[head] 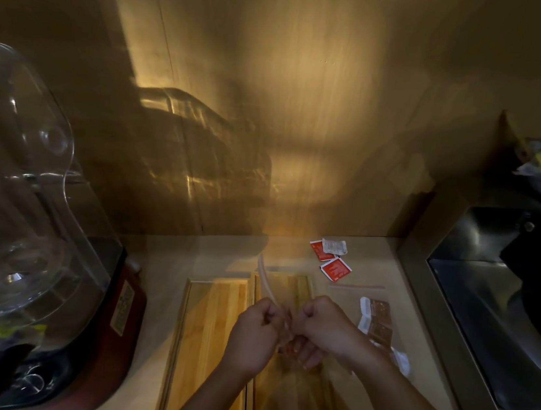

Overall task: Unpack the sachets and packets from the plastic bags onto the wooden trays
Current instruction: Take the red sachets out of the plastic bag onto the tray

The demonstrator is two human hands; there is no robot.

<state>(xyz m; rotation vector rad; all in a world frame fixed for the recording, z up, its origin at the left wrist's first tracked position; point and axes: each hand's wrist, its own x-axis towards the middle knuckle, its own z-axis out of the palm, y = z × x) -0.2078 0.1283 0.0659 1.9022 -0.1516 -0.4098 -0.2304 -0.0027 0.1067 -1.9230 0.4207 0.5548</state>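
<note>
Two wooden trays lie side by side on the counter, the left tray [210,320] bare, the right tray [300,286] partly under my hands. My left hand [255,332] and my right hand [322,327] are both closed on a clear plastic bag [269,286] held above the right tray; its zip strip curves up and away from my fingers. Its contents are blurred. A second clear bag [357,288] lies flat to the right with brown packets [379,320] inside. Two red sachets [334,268] and a white sachet [334,246] lie loose near the wall.
A large clear glass blender jar [18,194] on a dark red base [121,323] stands at the left. A steel sink or stove recess [501,311] fills the right side. A wooden wall [274,103] rises behind the counter.
</note>
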